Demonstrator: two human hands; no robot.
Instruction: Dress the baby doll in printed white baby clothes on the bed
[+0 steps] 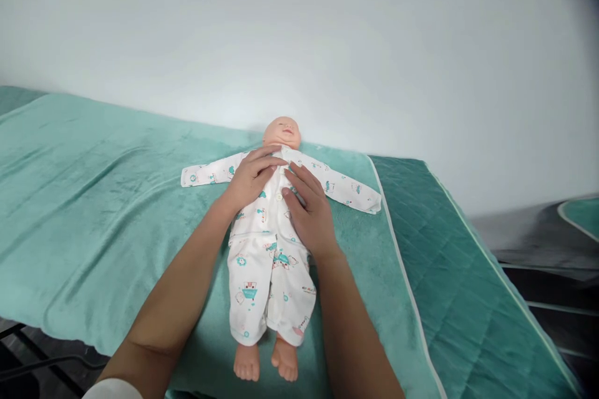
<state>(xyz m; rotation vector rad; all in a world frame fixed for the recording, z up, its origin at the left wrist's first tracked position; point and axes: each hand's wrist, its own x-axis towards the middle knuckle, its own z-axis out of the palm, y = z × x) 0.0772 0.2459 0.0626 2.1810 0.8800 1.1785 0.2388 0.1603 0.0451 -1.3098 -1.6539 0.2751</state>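
A baby doll [282, 131] lies on its back, head toward the wall and bare feet toward me. It wears a white printed long-sleeved shirt [253, 215] and matching trousers [250, 287]; both sleeves are spread out to the sides. My left hand [255, 176] rests on the left of the doll's chest, fingers stretched across toward the buttoned front. On the right of the chest lies my right hand [311, 209], its fingers apart and slightly bent near a white button [279, 197]. Neither hand visibly grips anything. Part of the upper shirt is hidden under my hands.
A light green blanket [116, 199] lies under the doll, over a darker green quilted cover [449, 262] showing at right. A white wall [299, 43] rises behind. Dark metal bars [547, 308] are at the lower right, and a dark cable [51, 361] is at the lower left.
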